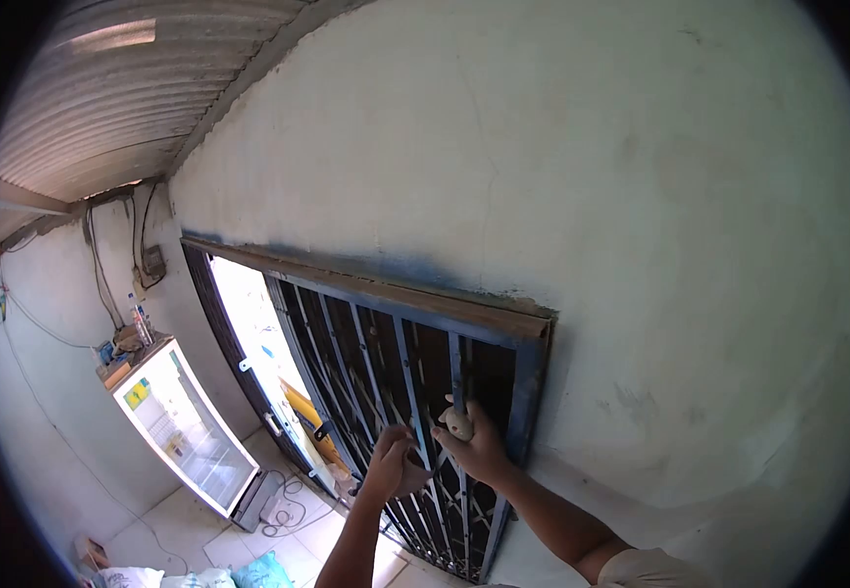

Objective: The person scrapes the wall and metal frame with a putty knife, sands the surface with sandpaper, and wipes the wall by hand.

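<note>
A dark metal folding grille [407,372] with upright bars and a crosswise lattice fills the doorway in front of me. My right hand [479,446] is closed around a small beige bundle [459,423], like a wadded cloth, held against a bar near the grille's right side. Lower and to the left, my left hand [391,463] has its fingers curled in at another bar. A dull brownish flap [414,478] shows beneath those fingers; I cannot make out what it is.
A wooden lintel [376,292] tops the doorway, under a pale wall [582,176]. On the left stands a lit glass-door fridge [185,426] with items on top. Cables [293,505] lie on the tiled floor [322,539]. Bags [263,571] sit at the bottom left.
</note>
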A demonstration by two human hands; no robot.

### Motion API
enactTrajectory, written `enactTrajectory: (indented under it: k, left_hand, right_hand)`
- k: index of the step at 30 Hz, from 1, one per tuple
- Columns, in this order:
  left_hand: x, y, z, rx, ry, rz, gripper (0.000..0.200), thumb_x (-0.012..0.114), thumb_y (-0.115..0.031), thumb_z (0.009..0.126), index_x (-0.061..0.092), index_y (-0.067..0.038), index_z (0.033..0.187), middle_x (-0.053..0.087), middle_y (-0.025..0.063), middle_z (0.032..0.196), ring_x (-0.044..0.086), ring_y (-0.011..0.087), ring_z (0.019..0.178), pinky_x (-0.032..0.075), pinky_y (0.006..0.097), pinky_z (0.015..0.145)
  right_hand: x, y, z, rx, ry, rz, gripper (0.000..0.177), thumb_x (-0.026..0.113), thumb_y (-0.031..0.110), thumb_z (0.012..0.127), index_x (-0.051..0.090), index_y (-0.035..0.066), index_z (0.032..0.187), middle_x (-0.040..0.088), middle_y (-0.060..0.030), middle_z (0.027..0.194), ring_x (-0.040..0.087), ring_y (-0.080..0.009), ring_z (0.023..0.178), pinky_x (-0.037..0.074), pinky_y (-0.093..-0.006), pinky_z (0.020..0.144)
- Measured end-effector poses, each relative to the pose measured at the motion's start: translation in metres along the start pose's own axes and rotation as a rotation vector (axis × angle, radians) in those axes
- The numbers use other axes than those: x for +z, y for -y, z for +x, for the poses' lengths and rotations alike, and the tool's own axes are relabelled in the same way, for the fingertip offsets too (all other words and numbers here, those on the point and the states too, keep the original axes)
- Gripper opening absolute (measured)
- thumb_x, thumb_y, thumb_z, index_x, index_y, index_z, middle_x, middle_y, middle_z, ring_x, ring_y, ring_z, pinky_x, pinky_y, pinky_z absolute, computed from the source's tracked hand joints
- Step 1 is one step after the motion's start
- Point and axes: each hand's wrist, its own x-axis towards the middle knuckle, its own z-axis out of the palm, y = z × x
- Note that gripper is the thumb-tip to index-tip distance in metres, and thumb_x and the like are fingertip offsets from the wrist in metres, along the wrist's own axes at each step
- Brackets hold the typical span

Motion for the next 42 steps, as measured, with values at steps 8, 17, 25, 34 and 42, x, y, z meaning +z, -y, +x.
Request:
enactTrajectory:
  k: [8, 17, 25, 34, 42]
  left_hand:
    - [0.018, 0.016, 0.030, -0.043, -0.062, -0.136, 0.051, 0.053, -0.004, 0.083, 0.044, 0.003, 0.133, 0.055, 0.0200, 0.124, 0.050, 0.0277, 0.119, 0.036, 0.0352, 0.103]
    - [0.027, 0.007, 0.037, -0.105, -0.162, -0.145, 0.035, 0.066, -0.014, 0.085, 0.055, 0.000, 0.115, 0.059, 0.0103, 0.105, 0.053, 0.0187, 0.101, 0.041, 0.0304, 0.090]
    - [0.038, -0.020, 0.041, -0.059, -0.233, -0.083, 0.026, 0.073, -0.021, 0.082, 0.058, 0.001, 0.084, 0.056, 0.0043, 0.076, 0.048, 0.0139, 0.074, 0.040, 0.0298, 0.067]
    - [0.039, 0.012, 0.049, 0.036, -0.311, 0.058, 0.033, 0.076, -0.020, 0.078, 0.053, 0.004, 0.071, 0.050, 0.0067, 0.061, 0.041, 0.0168, 0.061, 0.037, 0.0348, 0.058]
    - [0.043, 0.015, 0.047, 0.093, -0.328, 0.087, 0.030, 0.074, -0.020, 0.079, 0.059, 0.005, 0.078, 0.058, 0.0104, 0.065, 0.045, 0.0177, 0.062, 0.040, 0.0362, 0.060]
  right_hand:
    - [-0.006, 0.013, -0.038, -0.240, -0.119, -0.308, 0.062, 0.071, 0.013, 0.086, 0.039, -0.002, 0.137, 0.055, -0.0167, 0.122, 0.056, -0.0215, 0.109, 0.045, -0.0334, 0.094]
    - [-0.099, 0.148, -0.061, -0.086, 0.290, 0.000, 0.023, 0.074, 0.019, 0.086, 0.064, 0.004, 0.101, 0.063, -0.0030, 0.071, 0.058, -0.0070, 0.063, 0.045, -0.0257, 0.056]
    - [-0.177, 0.250, -0.051, -1.061, -0.302, 0.053, 0.028, 0.078, 0.014, 0.080, 0.055, 0.006, 0.092, 0.053, -0.0033, 0.062, 0.055, -0.0170, 0.054, 0.048, -0.0325, 0.051]
    - [-0.202, 0.243, -0.031, -1.302, -0.302, -0.717, 0.024, 0.073, 0.017, 0.084, 0.053, 0.004, 0.085, 0.050, -0.0021, 0.056, 0.050, -0.0144, 0.046, 0.048, -0.0298, 0.046]
    - [-0.226, 0.233, -0.026, -1.116, -0.212, -0.644, 0.029, 0.070, 0.013, 0.085, 0.047, 0.007, 0.070, 0.045, -0.0003, 0.053, 0.041, -0.0144, 0.045, 0.039, -0.0306, 0.044]
